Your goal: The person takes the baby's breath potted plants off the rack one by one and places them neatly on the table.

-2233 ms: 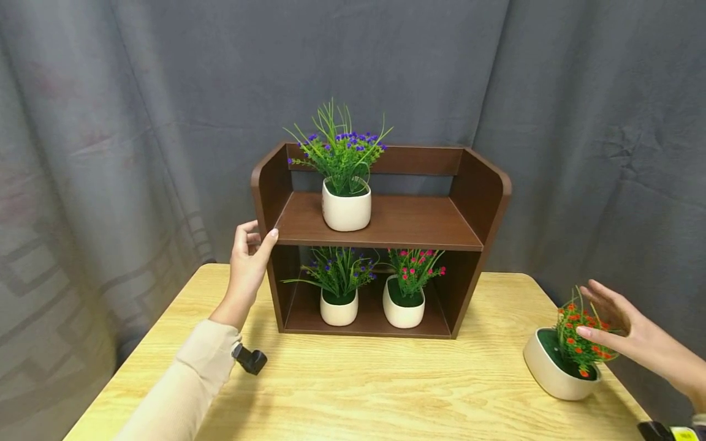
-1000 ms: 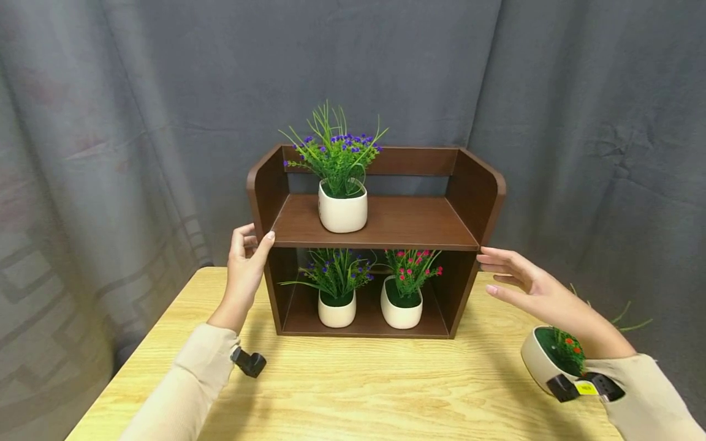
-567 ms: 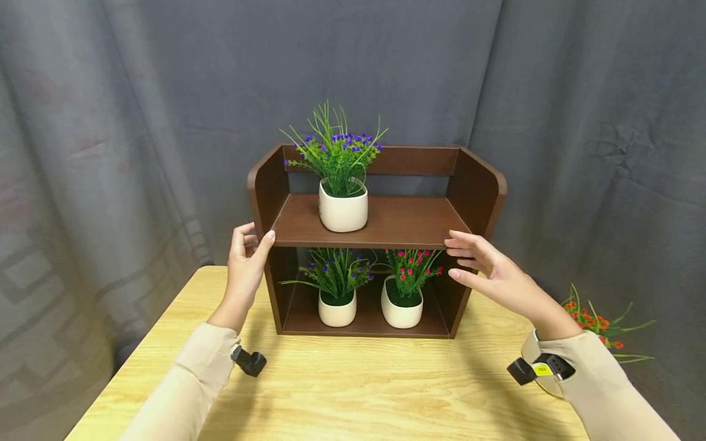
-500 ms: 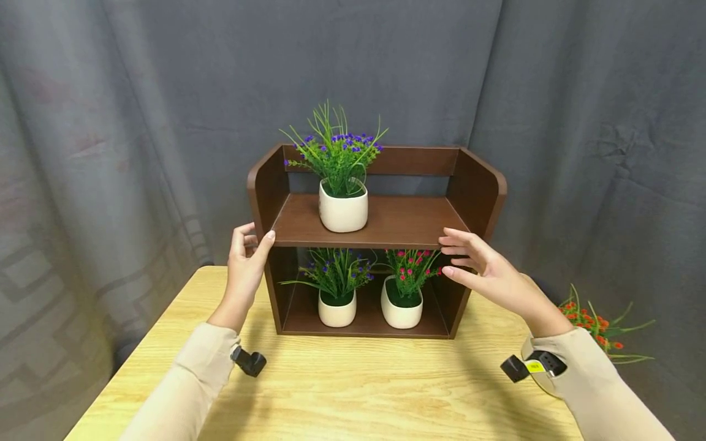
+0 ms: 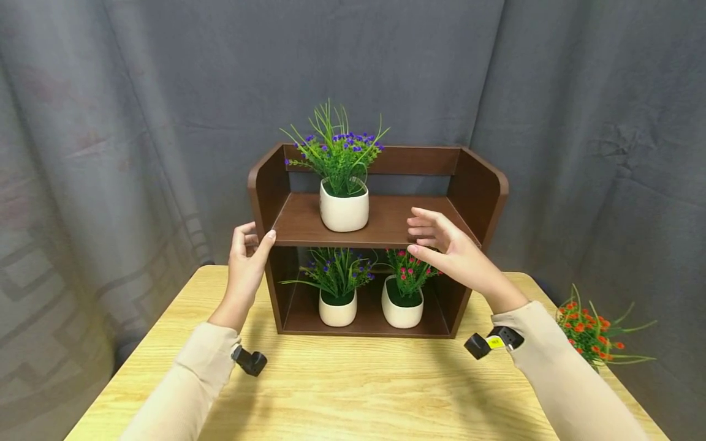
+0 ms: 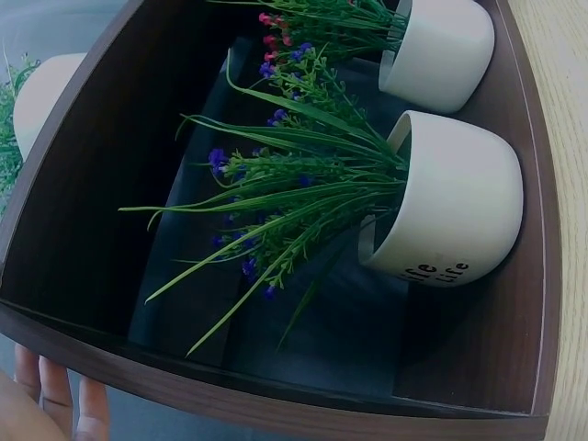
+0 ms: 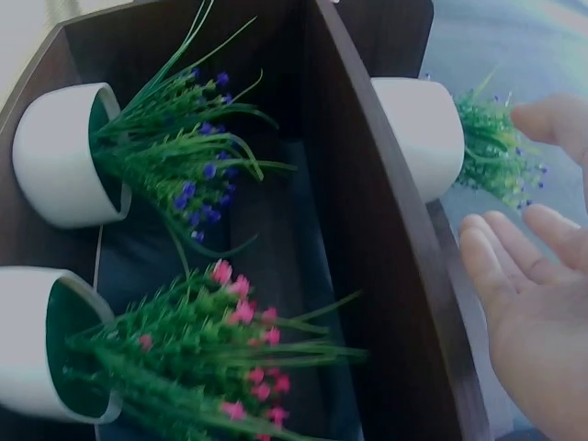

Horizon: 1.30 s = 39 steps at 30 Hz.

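Observation:
A dark brown two-tier shelf [image 5: 478, 190] stands on the table. My left hand [image 5: 246, 263] holds its left side panel, thumb at the front edge and fingers on the outside. On the upper board sits a white pot of purple flowers [image 5: 344, 211]. My right hand [image 5: 449, 248] is in front of that board, to the pot's right, with fingers extended and nothing in them. Below stand another pot of purple flowers [image 5: 337, 311] and a pot of pink flowers [image 5: 402, 311], partly covered by the right hand.
An orange-flowered plant [image 5: 587, 334] stands near the right edge of the light wooden table [image 5: 353, 380]; the right sleeve [image 5: 557, 361] hides its pot. Grey curtains [image 5: 419, 67] hang behind the shelf. Each wrist wears a small black camera.
My right hand has come left from above the orange-flowered plant, past the shelf's right side, to the front of the upper board. The left hand has kept its hold.

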Each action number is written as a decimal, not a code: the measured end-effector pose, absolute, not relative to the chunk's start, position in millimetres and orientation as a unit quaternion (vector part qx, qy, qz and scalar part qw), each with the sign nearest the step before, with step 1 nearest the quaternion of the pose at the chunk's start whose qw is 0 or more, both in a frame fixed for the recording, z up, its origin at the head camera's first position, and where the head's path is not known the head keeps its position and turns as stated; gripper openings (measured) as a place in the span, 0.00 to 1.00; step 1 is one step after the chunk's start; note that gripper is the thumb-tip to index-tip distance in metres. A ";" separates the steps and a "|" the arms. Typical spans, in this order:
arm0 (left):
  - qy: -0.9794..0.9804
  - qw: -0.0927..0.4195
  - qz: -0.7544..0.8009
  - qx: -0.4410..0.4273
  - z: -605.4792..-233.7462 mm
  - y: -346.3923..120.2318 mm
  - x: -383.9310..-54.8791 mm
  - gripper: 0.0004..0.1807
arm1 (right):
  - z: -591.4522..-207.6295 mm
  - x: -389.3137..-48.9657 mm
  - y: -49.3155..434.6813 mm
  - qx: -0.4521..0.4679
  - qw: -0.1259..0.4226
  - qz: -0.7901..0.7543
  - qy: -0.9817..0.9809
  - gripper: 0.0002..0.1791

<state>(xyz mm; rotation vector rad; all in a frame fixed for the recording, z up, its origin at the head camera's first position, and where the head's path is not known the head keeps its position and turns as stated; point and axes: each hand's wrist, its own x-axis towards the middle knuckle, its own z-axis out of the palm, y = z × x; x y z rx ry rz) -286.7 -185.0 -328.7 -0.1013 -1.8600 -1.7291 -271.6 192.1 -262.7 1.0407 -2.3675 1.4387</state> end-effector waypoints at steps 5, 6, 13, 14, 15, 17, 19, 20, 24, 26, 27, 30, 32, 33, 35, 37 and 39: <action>-0.699 0.298 -0.649 -0.036 -328.5 -184.9 -287.1 0.25 | -255.9 -275.8 178.4 0.335 0.081 0.496 -0.797 0.38; -0.699 0.297 -0.649 -0.035 -328.4 -184.9 -287.2 0.25 | -254.5 -276.6 175.7 0.332 0.079 0.496 -0.799 0.39; -0.699 0.294 -0.651 -0.034 -328.4 -184.9 -288.0 0.24 | -244.2 -285.4 155.9 0.308 0.059 0.473 -0.823 0.45; -0.699 0.294 -0.651 -0.034 -328.3 -184.8 -288.0 0.24 | -242.8 -287.2 152.5 0.304 0.054 0.470 -0.827 0.46; -0.699 0.294 -0.651 -0.035 -328.2 -184.9 -288.1 0.24 | -241.3 -289.5 149.1 0.301 0.049 0.467 -0.830 0.47; -0.697 0.296 -0.652 -0.037 -327.9 -184.9 -288.3 0.24 | -238.2 -293.8 141.7 0.292 0.041 0.466 -0.834 0.50; -0.696 0.296 -0.653 -0.039 -327.7 -184.6 -288.0 0.24 | -236.2 -299.0 134.7 0.283 0.033 0.464 -0.838 0.53; -0.696 0.296 -0.653 -0.040 -327.7 -184.4 -287.8 0.24 | -235.5 -301.9 131.1 0.278 0.030 0.466 -0.840 0.54; -0.697 0.295 -0.653 -0.038 -328.6 -184.0 -286.7 0.24 | -234.6 -311.9 118.4 0.249 0.027 0.469 -0.847 0.57; -0.698 0.294 -0.652 -0.035 -329.4 -183.7 -286.5 0.24 | -235.1 -316.2 113.3 0.236 0.028 0.475 -0.847 0.58; -0.698 0.293 -0.652 -0.034 -329.7 -183.7 -286.3 0.24 | -235.3 -318.0 111.2 0.232 0.028 0.477 -0.848 0.59; -0.698 0.292 -0.653 -0.032 -330.2 -183.8 -286.0 0.24 | -236.4 -323.5 105.6 0.222 0.022 0.492 -0.842 0.60; -0.699 0.291 -0.652 -0.030 -329.6 -184.1 -285.8 0.25 | -236.1 -326.9 102.1 0.218 0.016 0.504 -0.836 0.62; -0.700 0.291 -0.652 -0.029 -329.3 -184.3 -285.9 0.25 | -235.3 -328.4 100.3 0.215 0.014 0.507 -0.835 0.62; -0.702 0.290 -0.650 -0.028 -328.2 -184.4 -285.6 0.25 | -233.7 -332.3 96.7 0.210 0.008 0.520 -0.828 0.62; -0.704 0.290 -0.648 -0.028 -327.5 -184.3 -285.5 0.25 | -232.5 -336.9 93.2 0.215 0.003 0.540 -0.814 0.62; -0.706 0.289 -0.646 -0.028 -327.2 -184.1 -285.4 0.25 | -231.8 -342.0 90.3 0.223 -0.004 0.561 -0.797 0.60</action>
